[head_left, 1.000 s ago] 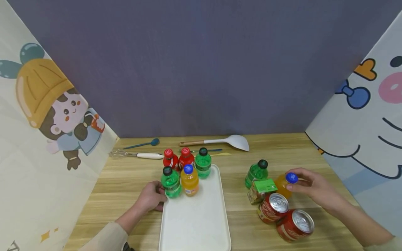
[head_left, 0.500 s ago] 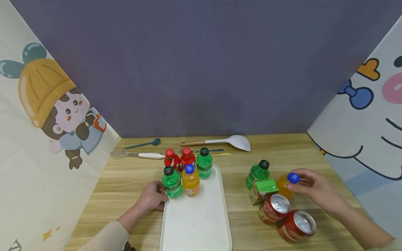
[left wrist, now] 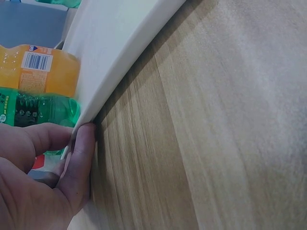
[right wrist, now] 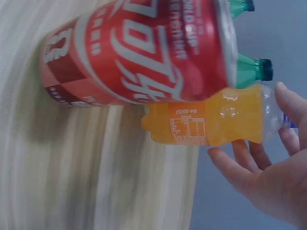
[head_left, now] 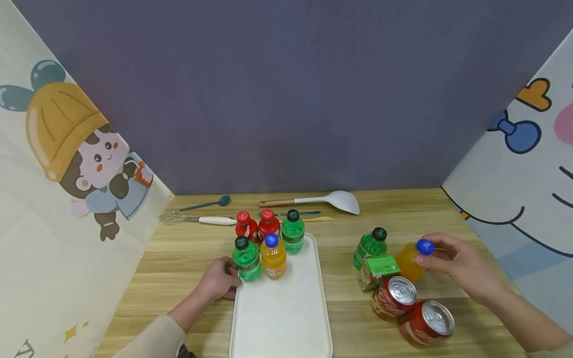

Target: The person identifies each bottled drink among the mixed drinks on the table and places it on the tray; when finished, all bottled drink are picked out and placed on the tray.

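My left hand [head_left: 219, 279] pinches the left rim of a white tray [head_left: 282, 318]; in the left wrist view the thumb and a finger [left wrist: 84, 148] lie either side of that rim. On the tray's far end stand a green soda bottle [head_left: 247, 261], an orange soda bottle [head_left: 274, 259], another green bottle [head_left: 293, 233] and two red-capped bottles [head_left: 269, 227]. At the right, my right hand [head_left: 461, 266] grips a second orange soda bottle [right wrist: 211, 120] near its blue cap. The bottle leans slightly, its lower part partly hidden by a cola can [right wrist: 139, 52].
Beside the held bottle are a green bottle [head_left: 371, 248], a drink carton [head_left: 376, 272] and two cola cans [head_left: 427, 323]. Along the back wall lie a whisk [head_left: 197, 219], a blue spoon [head_left: 206, 203], a white spatula [head_left: 331, 200] and thin utensils [head_left: 300, 214].
My right hand has moved slightly right and upward with the orange bottle, whose cap shifts that way too. My left hand stays at the tray rim. The head view has shifted a little.
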`<state>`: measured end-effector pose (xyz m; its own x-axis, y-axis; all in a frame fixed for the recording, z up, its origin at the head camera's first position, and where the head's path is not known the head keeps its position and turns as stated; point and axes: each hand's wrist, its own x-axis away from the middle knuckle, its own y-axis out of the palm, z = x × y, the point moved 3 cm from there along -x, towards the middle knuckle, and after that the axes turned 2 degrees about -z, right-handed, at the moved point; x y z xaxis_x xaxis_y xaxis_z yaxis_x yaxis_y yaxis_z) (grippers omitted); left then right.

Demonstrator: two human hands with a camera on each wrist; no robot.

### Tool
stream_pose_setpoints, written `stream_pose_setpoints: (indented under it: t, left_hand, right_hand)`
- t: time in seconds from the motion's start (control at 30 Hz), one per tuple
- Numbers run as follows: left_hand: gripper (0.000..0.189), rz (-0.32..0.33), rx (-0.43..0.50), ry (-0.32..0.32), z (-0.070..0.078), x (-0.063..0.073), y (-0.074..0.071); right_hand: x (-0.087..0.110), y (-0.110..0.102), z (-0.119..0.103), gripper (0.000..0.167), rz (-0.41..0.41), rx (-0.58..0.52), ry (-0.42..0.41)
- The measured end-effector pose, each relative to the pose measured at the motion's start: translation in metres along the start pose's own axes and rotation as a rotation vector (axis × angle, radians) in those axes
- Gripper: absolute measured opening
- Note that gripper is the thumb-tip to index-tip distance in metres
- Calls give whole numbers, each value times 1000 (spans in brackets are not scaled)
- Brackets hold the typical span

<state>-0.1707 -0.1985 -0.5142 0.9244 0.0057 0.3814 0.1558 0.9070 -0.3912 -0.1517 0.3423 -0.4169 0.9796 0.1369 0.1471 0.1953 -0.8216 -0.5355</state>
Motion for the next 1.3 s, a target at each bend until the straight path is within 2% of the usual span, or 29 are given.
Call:
stream_pose_setpoints:
  t: [0.1,0.33,0.6,0.87,1.1,1.3]
  left_hand:
    - [38,0,5,8,1,1,0]
    - [39,-7,17,15,0,1,0]
    - [41,-16,24,3,-3,-1,-1]
    - [44,-13,61,-9,-6,3,-5]
    - [45,-21,115,-2,-7,5,-5]
    - [46,-21,116,-2,-7,6,-5]
  right_hand:
    - [0,-6,-6,51,22,36,-15]
    - [1,-21,-21,40,59,24,-64]
    - [5,-41,-53,34,137,67,-135]
    - [9,-52,-88,40,250,200,-116]
    - [2,-49,-119,39,233,179,-140]
    - [-12,-28,-150,33,157,94,-221]
